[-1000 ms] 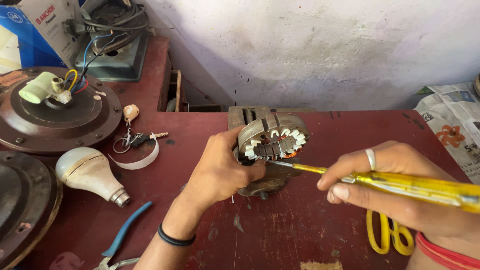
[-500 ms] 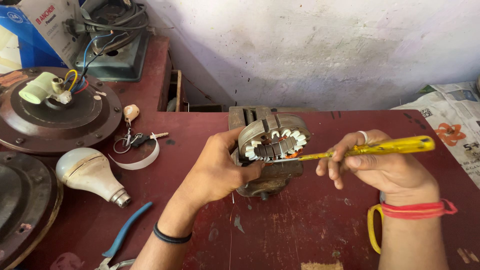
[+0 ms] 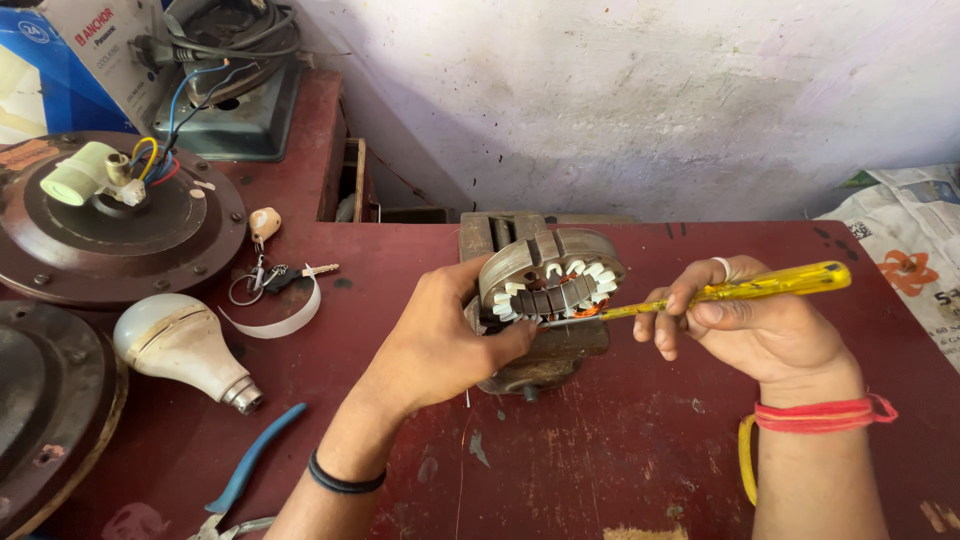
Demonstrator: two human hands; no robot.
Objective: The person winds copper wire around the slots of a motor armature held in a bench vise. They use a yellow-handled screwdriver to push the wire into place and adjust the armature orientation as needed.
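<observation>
My left hand (image 3: 440,340) grips a round metal motor stator (image 3: 555,275) with white slot liners and copper windings, held tilted on a small bench vise (image 3: 535,355) at the middle of the red table (image 3: 560,470). My right hand (image 3: 745,325) holds a yellow-handled screwdriver (image 3: 760,286); its thin shaft points left and its tip touches the stator's windings. A ring sits on one finger and a red thread band circles that wrist.
A brown ceiling-fan motor body (image 3: 110,225) with coloured wires lies at the left, and another fan housing (image 3: 45,400) lower left. A white bulb (image 3: 180,345), keys (image 3: 275,278), blue-handled pliers (image 3: 245,470), yellow scissors handle (image 3: 745,460) and newspaper (image 3: 910,250) lie around.
My right hand has drawn back toward the right and turned, so the screwdriver now lies nearly level with its tip at the stator. The left hand stays on the stator.
</observation>
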